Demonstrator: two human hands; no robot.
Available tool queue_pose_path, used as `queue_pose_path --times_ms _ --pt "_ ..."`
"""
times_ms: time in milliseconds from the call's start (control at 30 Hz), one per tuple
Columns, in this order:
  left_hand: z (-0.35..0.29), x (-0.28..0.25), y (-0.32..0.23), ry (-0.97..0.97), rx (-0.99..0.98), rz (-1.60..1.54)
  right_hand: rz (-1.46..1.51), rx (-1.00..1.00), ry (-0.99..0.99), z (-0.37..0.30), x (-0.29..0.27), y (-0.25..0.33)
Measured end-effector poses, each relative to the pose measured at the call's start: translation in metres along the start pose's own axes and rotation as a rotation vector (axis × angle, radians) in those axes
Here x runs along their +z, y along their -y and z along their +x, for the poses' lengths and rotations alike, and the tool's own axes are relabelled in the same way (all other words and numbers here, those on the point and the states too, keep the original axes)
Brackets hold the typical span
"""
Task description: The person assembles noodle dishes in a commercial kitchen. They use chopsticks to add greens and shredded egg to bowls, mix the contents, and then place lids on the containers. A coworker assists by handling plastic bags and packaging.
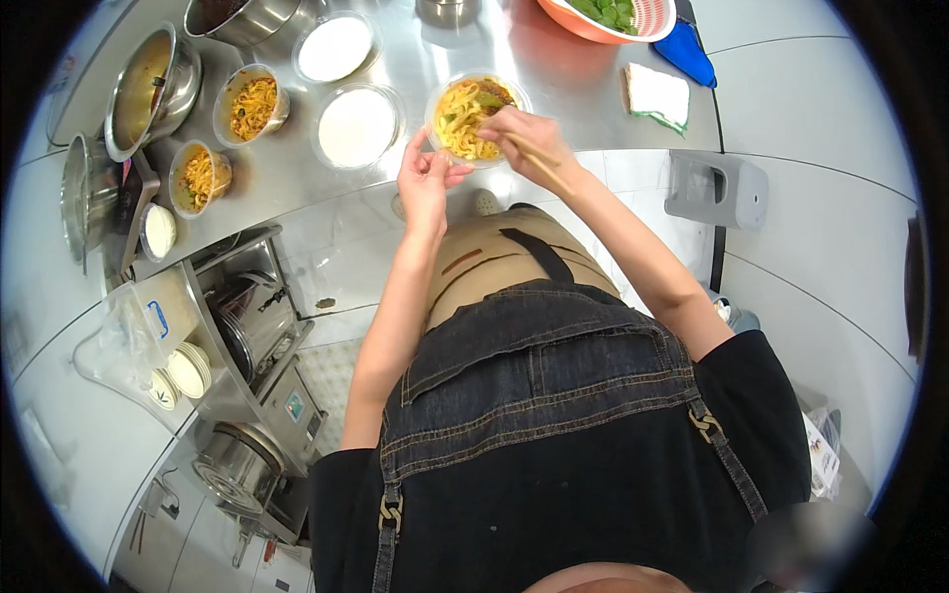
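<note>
At the near edge of the steel counter [583, 119], the left hand [423, 183] grips the rim of the clear noodle bowl [473, 119], steadying it, while the right hand [529, 138], pinching chopsticks [539, 160], works the noodles from above.
</note>
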State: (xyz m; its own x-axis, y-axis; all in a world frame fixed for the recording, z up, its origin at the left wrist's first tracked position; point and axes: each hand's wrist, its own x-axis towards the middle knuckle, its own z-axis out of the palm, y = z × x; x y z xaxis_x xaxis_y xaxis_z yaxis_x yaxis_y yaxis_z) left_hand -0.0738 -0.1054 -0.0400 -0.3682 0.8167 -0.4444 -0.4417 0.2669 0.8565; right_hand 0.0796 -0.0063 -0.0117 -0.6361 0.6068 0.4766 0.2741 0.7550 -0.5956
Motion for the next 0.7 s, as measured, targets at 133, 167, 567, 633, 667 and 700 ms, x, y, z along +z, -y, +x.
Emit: queue_pose_path --times_ms 133,167,567,633,667,700 --pt "-0.001 -0.001 0.003 -0.025 0.018 -0.01 0.096 0.332 -0.205 -0.01 -0.047 0.04" --pt "-0.001 -0.001 0.005 -0.031 0.024 -0.013 0.053 0.361 -0.226 -0.012 -0.045 0.034" --pt "0.004 -0.001 0.001 0.02 -0.005 0.012 0.662 0.749 -0.438 -0.021 -0.013 0.006" --pt "0.006 0.0 -0.001 0.019 -0.018 -0.006 0.589 0.73 -0.375 -0.023 -0.016 0.019" --pt "0.006 -0.002 0.0 0.022 -0.019 -0.017 0.547 0.715 -0.336 -0.025 -0.018 0.024" --pt "0.005 -0.002 0.0 0.027 -0.019 -0.027 0.505 0.698 -0.299 -0.027 -0.02 0.026"
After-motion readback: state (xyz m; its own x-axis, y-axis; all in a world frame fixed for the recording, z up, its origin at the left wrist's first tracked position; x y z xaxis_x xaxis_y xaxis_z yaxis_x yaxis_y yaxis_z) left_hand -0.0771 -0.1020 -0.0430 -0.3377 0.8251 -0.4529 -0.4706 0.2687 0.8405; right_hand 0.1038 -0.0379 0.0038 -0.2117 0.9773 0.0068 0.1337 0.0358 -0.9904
